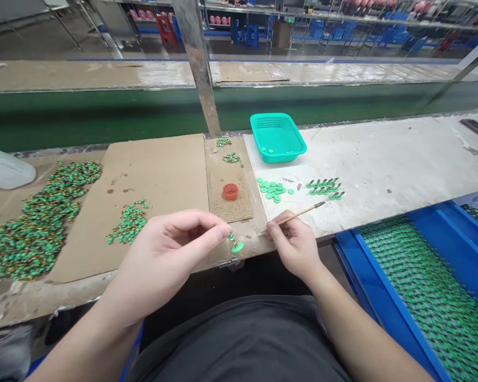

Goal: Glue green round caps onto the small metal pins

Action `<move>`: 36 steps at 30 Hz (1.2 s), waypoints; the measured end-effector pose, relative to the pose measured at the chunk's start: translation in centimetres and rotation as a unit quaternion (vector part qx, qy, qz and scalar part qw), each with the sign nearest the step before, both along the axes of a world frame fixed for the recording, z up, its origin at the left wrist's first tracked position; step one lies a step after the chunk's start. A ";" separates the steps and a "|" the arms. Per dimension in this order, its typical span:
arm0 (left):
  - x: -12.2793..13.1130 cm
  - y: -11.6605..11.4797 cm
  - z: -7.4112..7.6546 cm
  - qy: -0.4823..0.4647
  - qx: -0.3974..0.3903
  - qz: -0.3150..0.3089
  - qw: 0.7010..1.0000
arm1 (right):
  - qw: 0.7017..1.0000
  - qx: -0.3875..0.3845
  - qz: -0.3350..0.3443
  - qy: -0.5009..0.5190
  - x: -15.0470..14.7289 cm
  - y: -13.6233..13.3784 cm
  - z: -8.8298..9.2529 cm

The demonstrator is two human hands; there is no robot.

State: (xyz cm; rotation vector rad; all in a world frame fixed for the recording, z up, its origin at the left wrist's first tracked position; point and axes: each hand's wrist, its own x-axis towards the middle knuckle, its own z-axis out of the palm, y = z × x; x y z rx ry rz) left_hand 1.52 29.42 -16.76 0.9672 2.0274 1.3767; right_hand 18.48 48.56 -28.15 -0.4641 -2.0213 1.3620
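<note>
My left hand (171, 254) pinches a small green part (236, 245) between thumb and fingertip, just above the near edge of the workbench. My right hand (295, 244) is closed round a thin wooden-handled brush (302, 213) whose dark tip points away to the right. A small red cap (230, 191) sits on a brown cardboard pad just beyond both hands. Loose green discs (273, 189) and a short row of green parts (325, 188) lie on the white bench top beyond my right hand.
A teal basket (281, 122) holding a few discs stands at the back. A big heap of green parts (35, 217) lies at left, a smaller pile (129, 222) nearer. A blue bin (366, 286) full of green parts is at right. A metal post (197, 63) rises behind.
</note>
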 end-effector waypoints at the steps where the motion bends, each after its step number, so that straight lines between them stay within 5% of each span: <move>1: -0.2 0.1 -0.1 0.004 0.002 -0.005 1.000 | 1.000 0.003 -0.003 0.004 0.1 -0.1 0.1; 7: -0.5 4.3 -2.4 0.198 0.046 -0.022 0.979 | 0.997 0.065 -0.033 0.024 3.5 -1.2 0.5; 12: 1.8 14.6 -5.3 0.283 0.099 -0.143 0.943 | 0.994 0.079 -0.076 0.007 7.9 -0.8 0.0; 15: 3.6 20.6 -6.6 0.319 0.096 -0.164 0.928 | 0.992 0.068 -0.107 0.004 9.8 -0.2 -0.2; 18: 4.7 24.1 -7.6 0.355 0.081 -0.166 0.917 | 0.991 0.055 -0.124 0.003 11.1 0.2 -0.2; 31: 6.2 27.0 -9.0 0.380 0.045 -0.118 0.916 | 0.989 0.048 -0.132 0.038 12.9 1.2 -0.5; 36: 5.2 24.6 -6.0 0.355 0.040 -0.096 0.929 | 0.989 0.035 -0.138 0.033 13.2 1.3 -0.5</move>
